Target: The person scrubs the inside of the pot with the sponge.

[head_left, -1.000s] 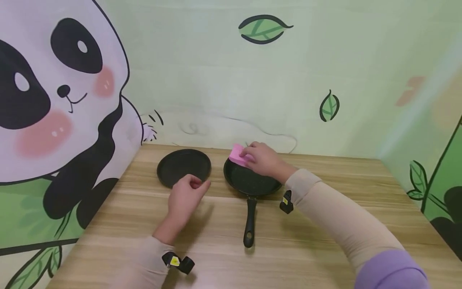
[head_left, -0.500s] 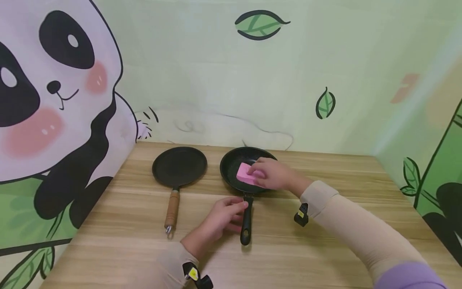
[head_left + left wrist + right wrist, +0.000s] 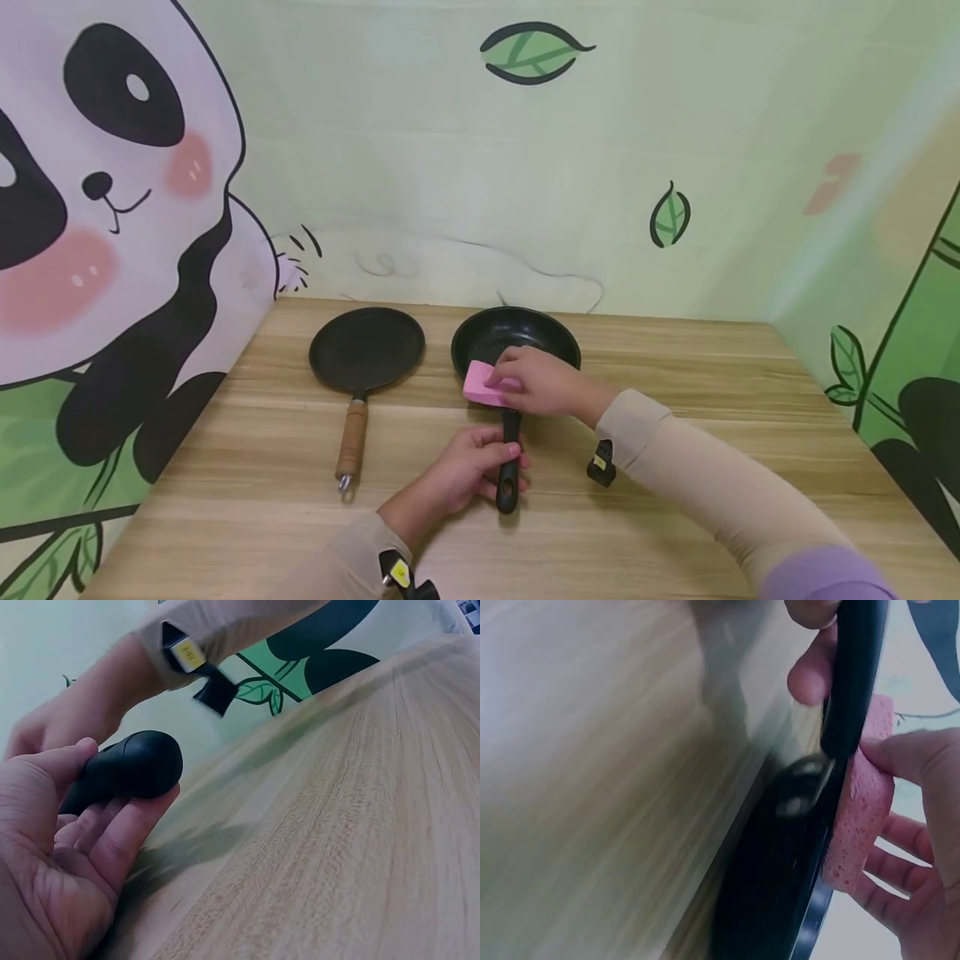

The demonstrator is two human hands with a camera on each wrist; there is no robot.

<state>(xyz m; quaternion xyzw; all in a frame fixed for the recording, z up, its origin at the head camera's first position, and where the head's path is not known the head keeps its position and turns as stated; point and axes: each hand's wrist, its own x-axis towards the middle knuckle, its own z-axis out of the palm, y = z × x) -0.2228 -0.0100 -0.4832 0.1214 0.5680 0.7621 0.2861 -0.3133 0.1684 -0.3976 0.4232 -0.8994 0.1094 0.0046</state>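
Note:
A black frying pan [image 3: 472,337] stands on the wooden table, its black handle [image 3: 508,483] toward the person. My left hand [image 3: 471,468] holds that handle, thumb on top and fingers underneath, as the left wrist view shows with the handle end [image 3: 150,765]. In my right hand [image 3: 542,383] is a pink sponge [image 3: 480,385], pinched between thumb and fingers. The right wrist view has the sponge [image 3: 859,817] at the pan's near rim, right where the handle joins. Part of the pan's inside is hidden behind the right hand.
To the left of the frying pan lies a flat black pan [image 3: 367,348] with a wooden handle [image 3: 352,440]. The wooden table [image 3: 675,517] meets a wall [image 3: 420,167] printed with a panda and leaves.
My left hand came rightward from near the flat pan and took hold of the frying pan's handle. The sponge travelled from the far rim across the inside to the near rim.

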